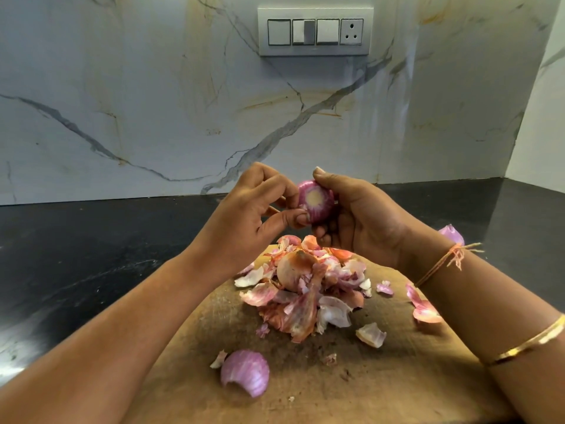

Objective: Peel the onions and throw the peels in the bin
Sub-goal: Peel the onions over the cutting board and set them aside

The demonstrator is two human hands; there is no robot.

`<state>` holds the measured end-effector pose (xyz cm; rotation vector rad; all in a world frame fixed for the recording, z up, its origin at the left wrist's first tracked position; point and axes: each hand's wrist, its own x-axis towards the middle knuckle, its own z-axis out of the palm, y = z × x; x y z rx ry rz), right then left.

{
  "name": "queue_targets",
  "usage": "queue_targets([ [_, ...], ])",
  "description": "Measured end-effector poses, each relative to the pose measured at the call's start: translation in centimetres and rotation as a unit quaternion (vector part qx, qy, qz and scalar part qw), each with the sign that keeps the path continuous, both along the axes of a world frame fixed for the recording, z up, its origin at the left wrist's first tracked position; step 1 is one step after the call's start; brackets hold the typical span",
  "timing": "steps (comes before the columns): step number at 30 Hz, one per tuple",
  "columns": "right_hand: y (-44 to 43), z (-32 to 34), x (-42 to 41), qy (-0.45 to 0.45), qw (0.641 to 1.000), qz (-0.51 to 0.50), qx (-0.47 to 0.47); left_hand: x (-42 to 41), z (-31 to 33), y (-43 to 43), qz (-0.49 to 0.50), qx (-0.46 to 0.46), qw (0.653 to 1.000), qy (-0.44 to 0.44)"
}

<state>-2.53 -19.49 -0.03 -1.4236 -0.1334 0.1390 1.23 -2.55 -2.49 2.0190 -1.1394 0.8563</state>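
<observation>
Both forearms reach forward and converge. The right hand [360,221] curls round the onion [316,203]; the left hand [244,215] pinches its edge between thumb and forefinger.

Home kitchen: marble backsplash [153,102], black counter [76,255], chopping board [382,377].

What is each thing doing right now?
onion, held up, cut end facing the camera.
left hand, pinches the onion's skin.
right hand, grips the onion.
peels, heaped on the cutting board, not binned yet.
cutting board, lying flat, littered.
socket, nothing plugged in.
</observation>
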Motion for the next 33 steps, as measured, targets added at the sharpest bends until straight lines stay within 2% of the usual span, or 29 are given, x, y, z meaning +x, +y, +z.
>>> queue_targets([
  [4,-0.1,-0.1,0.4,0.032,0.998,-0.018,0.056,-0.1,-0.1,0.0,0.011,0.022,1.000,-0.010],
  [12,-1.0,-0.1,1.1,0.066,0.985,-0.055,0.148,-0.5,0.0,0.0,0.037,0.039,0.998,0.039],
  [15,-1.2,-0.1,1.3,0.060,0.985,-0.048,0.153,-0.5,0.1,0.2,0.038,0.071,0.996,0.051],
  [21,-1.2,-0.1,0.8,0.018,0.996,-0.009,0.081,-0.9,0.2,0.4,0.049,0.087,0.992,0.081],
  [29,-0.8,-0.4,0.5,-0.092,0.995,0.019,0.023,-0.8,0.5,0.3,0.076,-0.027,0.986,0.144],
  [31,-0.8,-0.5,0.6,-0.128,0.991,0.020,-0.026,-0.9,0.6,0.1,0.053,-0.094,0.974,0.202],
  [33,-0.7,-0.6,0.7,-0.161,0.983,0.015,-0.087,-1.2,1.0,-0.1,0.015,-0.176,0.946,0.273],
])
